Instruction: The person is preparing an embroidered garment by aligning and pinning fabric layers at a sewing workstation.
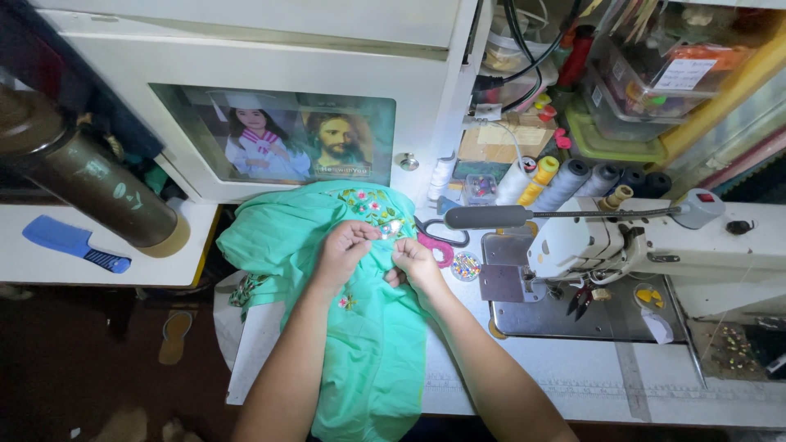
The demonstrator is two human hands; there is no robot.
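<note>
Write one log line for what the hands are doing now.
left hand: pinching green garment | right hand: pinching it beside | pink scissors: on table

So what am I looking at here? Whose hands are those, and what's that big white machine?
The camera sits on a person's head and looks down, so the two arms are that person's own. The left hand and right hand pinch the flowered edge of a green garment spread on the white table. The white machine is a sewing machine, with a small lamp over it. Behind stand thread spools. Pink-handled scissors lie by the right hand. At far left lies a blue comb.
</note>
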